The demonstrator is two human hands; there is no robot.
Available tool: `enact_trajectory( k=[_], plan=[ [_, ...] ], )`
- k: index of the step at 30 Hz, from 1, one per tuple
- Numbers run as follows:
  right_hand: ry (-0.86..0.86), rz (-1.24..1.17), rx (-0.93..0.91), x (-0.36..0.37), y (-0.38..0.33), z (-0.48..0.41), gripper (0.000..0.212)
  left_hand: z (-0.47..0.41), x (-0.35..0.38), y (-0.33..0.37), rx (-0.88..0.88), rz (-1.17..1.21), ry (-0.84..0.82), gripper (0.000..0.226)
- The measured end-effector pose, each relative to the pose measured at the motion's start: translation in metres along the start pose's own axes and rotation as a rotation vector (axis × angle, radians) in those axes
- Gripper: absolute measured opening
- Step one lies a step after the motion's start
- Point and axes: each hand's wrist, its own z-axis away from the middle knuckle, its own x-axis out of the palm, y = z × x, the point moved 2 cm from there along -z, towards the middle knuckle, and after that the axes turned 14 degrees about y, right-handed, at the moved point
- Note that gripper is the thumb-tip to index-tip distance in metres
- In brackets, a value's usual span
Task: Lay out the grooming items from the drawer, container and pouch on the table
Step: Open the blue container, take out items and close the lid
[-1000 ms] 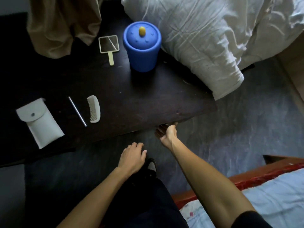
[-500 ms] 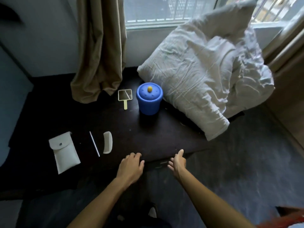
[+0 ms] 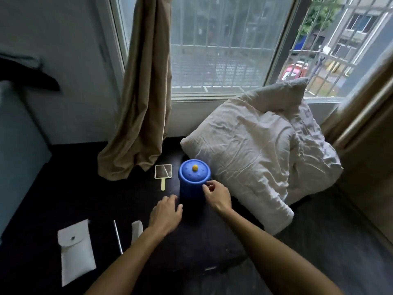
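Blue container (image 3: 191, 188), lid on with yellow knob (image 3: 195, 167), stands toward the back edge of the dark tabletop (image 3: 74, 188), touching the pillow (image 3: 255, 167) on its right. Right hand (image 3: 217, 194) sits at the lid rim, fingers curled; can't tell if it grips. Left hand (image 3: 165, 213) is just beside the container's lower left, fingers relaxed, holding nothing. Mirror (image 3: 163, 171) lies just left of the container. Pouch (image 3: 75, 248), metal stick (image 3: 118, 237) and comb (image 3: 137, 229) lie near the front-left edge, comb partly hidden by the left forearm. Curtain (image 3: 144, 103) drapes onto the back edge.
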Motion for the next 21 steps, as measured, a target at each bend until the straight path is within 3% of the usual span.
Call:
enact_trajectory(
  k=[8, 21],
  plan=[
    [-0.001, 0.251, -0.223, 0.034, -0.048, -0.055, 0.036, -0.069, 0.013, -0.002, 0.009, 0.061, -0.04, 0.042],
    [-0.143, 0.504, -0.346, 0.075, -0.043, -0.102, 0.03, -0.082, 0.027, -0.007, -0.017, 0.039, -0.03, 0.044]
  ],
)
